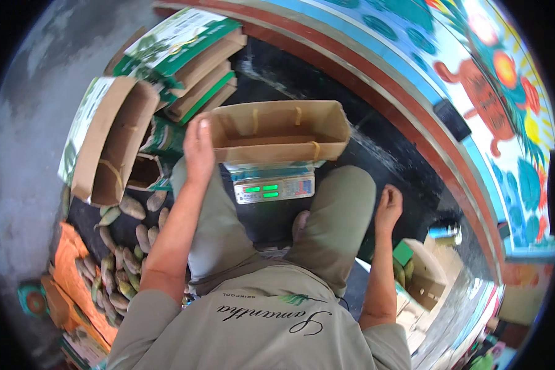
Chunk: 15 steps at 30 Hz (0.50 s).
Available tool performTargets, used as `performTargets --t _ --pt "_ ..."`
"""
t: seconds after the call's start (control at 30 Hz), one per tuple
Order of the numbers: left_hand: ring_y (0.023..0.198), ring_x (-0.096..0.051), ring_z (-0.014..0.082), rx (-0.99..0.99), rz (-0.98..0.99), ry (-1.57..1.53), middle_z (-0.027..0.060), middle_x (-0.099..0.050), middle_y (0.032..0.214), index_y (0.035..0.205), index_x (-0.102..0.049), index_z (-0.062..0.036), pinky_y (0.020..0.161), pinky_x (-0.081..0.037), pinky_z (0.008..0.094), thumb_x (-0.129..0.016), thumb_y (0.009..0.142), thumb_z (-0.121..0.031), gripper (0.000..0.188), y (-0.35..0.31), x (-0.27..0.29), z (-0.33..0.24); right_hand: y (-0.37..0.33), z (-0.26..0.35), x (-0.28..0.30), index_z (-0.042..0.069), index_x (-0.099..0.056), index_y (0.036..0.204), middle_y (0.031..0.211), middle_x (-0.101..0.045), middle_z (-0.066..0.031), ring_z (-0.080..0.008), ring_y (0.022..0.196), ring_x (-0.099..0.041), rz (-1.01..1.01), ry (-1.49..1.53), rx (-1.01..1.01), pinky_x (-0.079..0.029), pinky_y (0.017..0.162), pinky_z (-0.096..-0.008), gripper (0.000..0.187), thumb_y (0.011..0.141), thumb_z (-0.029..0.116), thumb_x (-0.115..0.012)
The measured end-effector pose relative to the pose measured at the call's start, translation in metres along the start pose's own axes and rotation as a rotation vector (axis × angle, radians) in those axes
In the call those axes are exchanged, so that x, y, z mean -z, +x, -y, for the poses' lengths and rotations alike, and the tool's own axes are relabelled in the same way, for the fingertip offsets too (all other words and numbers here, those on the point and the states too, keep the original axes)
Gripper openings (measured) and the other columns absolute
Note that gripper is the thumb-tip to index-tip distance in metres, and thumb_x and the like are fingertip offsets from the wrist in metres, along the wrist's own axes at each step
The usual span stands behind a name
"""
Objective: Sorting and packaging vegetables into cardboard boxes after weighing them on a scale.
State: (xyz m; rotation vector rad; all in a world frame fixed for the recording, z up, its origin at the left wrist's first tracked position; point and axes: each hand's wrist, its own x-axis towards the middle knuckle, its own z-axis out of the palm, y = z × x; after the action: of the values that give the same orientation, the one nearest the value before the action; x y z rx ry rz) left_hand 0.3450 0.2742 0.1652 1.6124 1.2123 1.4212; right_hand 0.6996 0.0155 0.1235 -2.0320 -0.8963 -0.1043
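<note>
An open cardboard carrier box point(277, 154) with yellow cord handles rests on a digital weighing scale point(274, 190) between my knees. The scale's small displays glow green. My left hand point(198, 151) is closed on the box's left end, thumb at the rim. Inside, the part of the box I can see holds nothing but the cords. My right hand point(388, 209) hangs beside my right knee with its fingers curled in, and nothing shows in it.
More carrier boxes point(114, 145) stand at the left, with green-and-white ones point(172, 46) stacked behind. Several long brownish-green tubers or fruits point(120, 271) lie at my left by an orange sheet point(74, 253). At my right sits an open carton point(428, 277) near a can point(444, 233).
</note>
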Motion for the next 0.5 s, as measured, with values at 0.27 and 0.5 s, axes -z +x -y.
performTargets --t 0.27,0.5 --pt "0.109 -0.056 0.0227 -0.042 0.085 0.090 0.0135 -0.059 0.116 0.118 -0.054 0.0002 0.089 -0.043 0.0339 -0.034 0.101 -0.030 0.041 -0.001 0.015 0.002 -0.179 -0.154 0.029 0.010 -0.060 0.109 0.107 -0.061 -0.0148 -0.0335 0.102 -0.059 0.535 -0.618 -0.446 -0.048 0.088 -0.0416 0.032 0.078 0.014 -0.064" --pt "0.111 -0.055 0.0236 -0.079 0.131 0.174 0.0142 -0.058 0.118 0.120 -0.052 0.0008 0.089 -0.043 0.0345 -0.031 0.101 -0.032 0.043 -0.001 0.009 -0.002 -0.196 -0.188 0.022 0.010 -0.055 0.120 0.117 -0.058 -0.0180 -0.0335 0.108 -0.057 0.406 -0.516 -0.723 -0.047 0.090 -0.0409 0.043 0.078 0.016 -0.065"
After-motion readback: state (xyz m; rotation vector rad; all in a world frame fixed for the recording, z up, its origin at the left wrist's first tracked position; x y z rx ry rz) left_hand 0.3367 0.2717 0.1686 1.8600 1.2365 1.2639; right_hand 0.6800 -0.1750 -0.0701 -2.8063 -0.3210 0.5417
